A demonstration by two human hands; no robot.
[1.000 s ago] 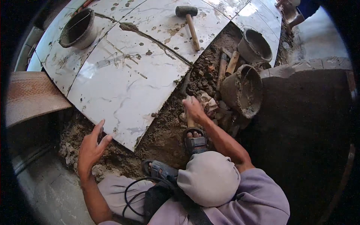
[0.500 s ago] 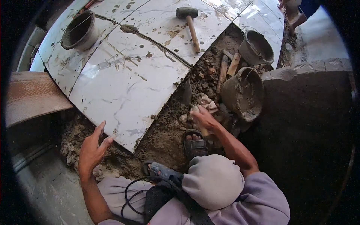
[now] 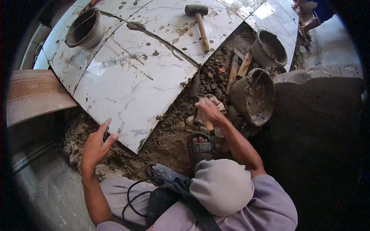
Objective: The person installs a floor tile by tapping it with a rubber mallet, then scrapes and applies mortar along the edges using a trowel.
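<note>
My right hand (image 3: 210, 111) is closed around a trowel, whose light wooden handle end (image 3: 209, 126) sticks out below the fist. Its grey blade, partly lost against the soil, points away from me beside the tile's edge. Under and around it lies loose brown soil (image 3: 175, 115) with rubble. With thumb and fingers apart, my left hand (image 3: 97, 145) is empty beside the near left edge of a large white marbled tile (image 3: 131, 100). Whether its fingertips touch the tile, I cannot tell.
A mallet (image 3: 199, 25) and a mortar-caked bucket (image 3: 84, 30) rest on the tiles. Two more buckets, one upright (image 3: 269, 50) and one tipped (image 3: 256, 96), stand at right near wooden handles (image 3: 243, 65). A curved brown sheet (image 3: 40, 96) lies left. Another person's arm (image 3: 311, 25) shows far right.
The view has shifted slightly, so the tiles and buckets sit a little to the right. My right hand has lifted slightly with the trowel. My left hand stays open in nearly the same place.
</note>
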